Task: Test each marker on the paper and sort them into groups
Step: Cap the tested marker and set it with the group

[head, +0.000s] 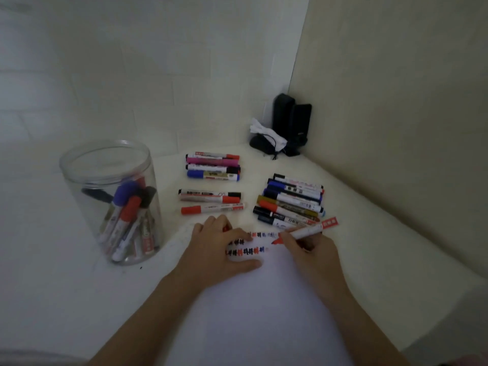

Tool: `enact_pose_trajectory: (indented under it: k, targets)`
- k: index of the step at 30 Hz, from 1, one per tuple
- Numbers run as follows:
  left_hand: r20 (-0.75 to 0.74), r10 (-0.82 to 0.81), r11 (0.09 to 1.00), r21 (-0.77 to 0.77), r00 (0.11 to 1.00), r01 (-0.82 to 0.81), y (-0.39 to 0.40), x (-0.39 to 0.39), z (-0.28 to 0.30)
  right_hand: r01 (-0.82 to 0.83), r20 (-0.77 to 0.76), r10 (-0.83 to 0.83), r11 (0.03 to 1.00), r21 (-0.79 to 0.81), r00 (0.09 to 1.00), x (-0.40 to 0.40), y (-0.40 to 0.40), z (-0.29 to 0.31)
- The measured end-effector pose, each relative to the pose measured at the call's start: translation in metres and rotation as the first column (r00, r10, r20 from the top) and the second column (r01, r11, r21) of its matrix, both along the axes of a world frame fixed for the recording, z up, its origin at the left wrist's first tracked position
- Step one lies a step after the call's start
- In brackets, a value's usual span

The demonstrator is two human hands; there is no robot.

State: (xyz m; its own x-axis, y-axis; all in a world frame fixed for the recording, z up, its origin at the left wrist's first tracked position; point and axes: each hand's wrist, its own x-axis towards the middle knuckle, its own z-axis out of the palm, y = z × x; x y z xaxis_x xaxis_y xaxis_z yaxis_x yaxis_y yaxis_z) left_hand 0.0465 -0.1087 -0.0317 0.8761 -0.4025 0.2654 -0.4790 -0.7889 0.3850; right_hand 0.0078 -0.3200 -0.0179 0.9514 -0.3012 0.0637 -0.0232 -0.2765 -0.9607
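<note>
Two bare forearms (no sleeves), left hand (pixel 223 249), right hand (pixel 310 250)

My white table (pixel 383 233) runs into a corner of the walls. On it lies the white paper (pixel 250 313) right before me, a clear jar (pixel 111 202) of markers at my left, and three marker groups beyond: four (pixel 212 166), three (pixel 211 202), and a bigger pile (pixel 290 202). Dark things (pixel 287 125) in the corner may be speakers.
</note>
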Motion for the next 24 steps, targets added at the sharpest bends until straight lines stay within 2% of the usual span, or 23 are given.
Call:
enact_pose_trajectory:
  k: [6,24]
  targets:
    - [0.009,0.018,1.000,0.020,1.000,-0.018,-0.0009,-0.0006,0.0000,0.013,0.011,-0.011,0.987,-0.162,1.000,0.0004,0.0043,0.0010]
    - [-0.020,0.046,0.997,0.055,0.999,-0.045,-0.0026,-0.0025,0.0027,-0.030,0.042,0.039,0.978,-0.206,0.998,-0.0055,0.0078,0.0037]
